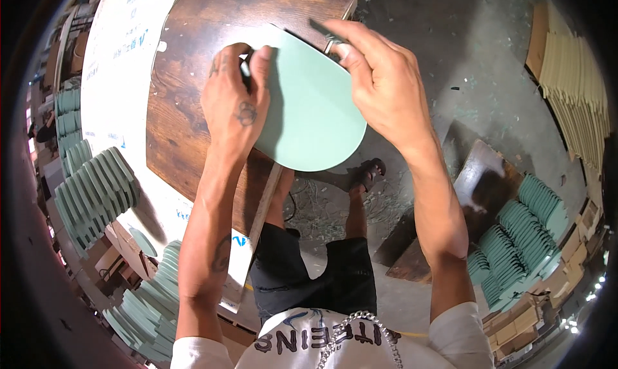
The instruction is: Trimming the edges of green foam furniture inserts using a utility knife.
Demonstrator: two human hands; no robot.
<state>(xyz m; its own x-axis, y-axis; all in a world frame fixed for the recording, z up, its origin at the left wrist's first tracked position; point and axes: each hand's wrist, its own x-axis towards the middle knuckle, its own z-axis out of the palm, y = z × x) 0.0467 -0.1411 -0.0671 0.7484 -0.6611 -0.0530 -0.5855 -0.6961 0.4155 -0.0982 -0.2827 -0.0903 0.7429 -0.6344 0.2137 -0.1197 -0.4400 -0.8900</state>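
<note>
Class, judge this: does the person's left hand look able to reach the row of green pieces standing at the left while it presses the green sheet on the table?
Probably not: the left hand presses the green sheet, and the row of green pieces stands well aside, below the table.

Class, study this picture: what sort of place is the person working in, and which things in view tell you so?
Probably a small workshop or factory floor. Both hands, left hand and right hand, hold a green rounded panel on a scuffed wooden workbench. Rows of matching green panels are stacked around, and offcuts litter the concrete floor.
</note>
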